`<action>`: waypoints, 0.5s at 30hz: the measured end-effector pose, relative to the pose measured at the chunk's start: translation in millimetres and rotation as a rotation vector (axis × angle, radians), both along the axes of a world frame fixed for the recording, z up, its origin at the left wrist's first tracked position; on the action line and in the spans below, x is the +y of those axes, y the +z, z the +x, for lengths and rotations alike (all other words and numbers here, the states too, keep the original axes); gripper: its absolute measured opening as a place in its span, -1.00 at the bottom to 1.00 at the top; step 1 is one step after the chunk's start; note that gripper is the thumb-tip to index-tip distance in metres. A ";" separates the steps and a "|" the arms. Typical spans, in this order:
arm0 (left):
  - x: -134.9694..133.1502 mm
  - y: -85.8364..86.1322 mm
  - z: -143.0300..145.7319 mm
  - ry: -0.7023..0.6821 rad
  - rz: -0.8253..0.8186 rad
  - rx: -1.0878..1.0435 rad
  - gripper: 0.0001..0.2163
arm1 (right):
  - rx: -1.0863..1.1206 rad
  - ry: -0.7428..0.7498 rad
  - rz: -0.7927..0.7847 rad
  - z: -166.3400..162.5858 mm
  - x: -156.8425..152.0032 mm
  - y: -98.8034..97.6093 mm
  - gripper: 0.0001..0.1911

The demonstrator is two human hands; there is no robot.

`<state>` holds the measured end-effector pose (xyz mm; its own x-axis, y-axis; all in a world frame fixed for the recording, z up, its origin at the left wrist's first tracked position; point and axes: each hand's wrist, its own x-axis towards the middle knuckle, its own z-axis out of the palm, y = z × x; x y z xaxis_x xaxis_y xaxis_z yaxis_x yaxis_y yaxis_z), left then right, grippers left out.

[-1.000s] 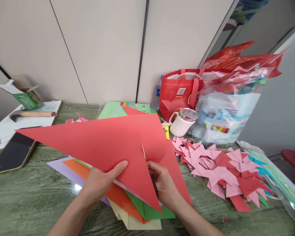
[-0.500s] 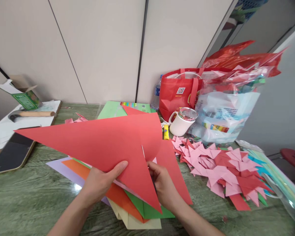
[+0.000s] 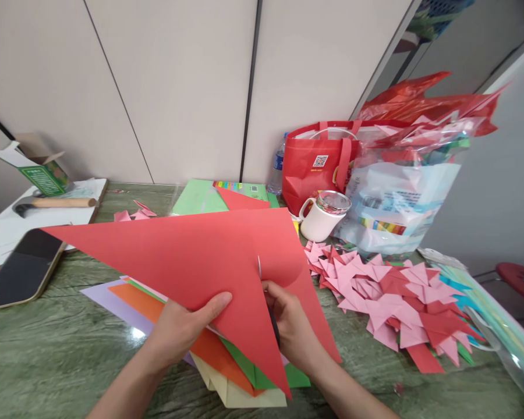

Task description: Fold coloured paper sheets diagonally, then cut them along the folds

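A large red paper sheet (image 3: 187, 256), folded into a triangle, is held up above the green table (image 3: 48, 349). My left hand (image 3: 181, 329) pinches its lower edge, thumb on top. My right hand (image 3: 290, 326) is closed round scissors (image 3: 268, 302) with dark handles; the thin blade stands in a cut running up into the red paper. Under the hands lies a fanned stack of coloured sheets (image 3: 227, 372): purple, orange, green and cream.
A pile of folded pink and red paper pieces (image 3: 388, 302) lies to the right. Behind it stand a white mug (image 3: 321, 218), a red bag (image 3: 318, 163) and a clear plastic bag (image 3: 402, 198). A phone (image 3: 21, 267), a hammer (image 3: 52, 202) and a small green box (image 3: 39, 169) are at left.
The red sheet has tilted and shifted slightly right and down. The cut by the scissors has run a little further up, and the right-hand flap now lies flatter.
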<state>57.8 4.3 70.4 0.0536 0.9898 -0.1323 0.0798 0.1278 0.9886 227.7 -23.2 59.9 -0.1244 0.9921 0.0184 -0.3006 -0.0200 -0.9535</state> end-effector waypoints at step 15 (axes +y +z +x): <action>0.8 2.2 2.6 0.011 0.029 0.052 -0.42 | 0.010 -0.002 -0.006 -1.3 -0.8 -1.6 -0.74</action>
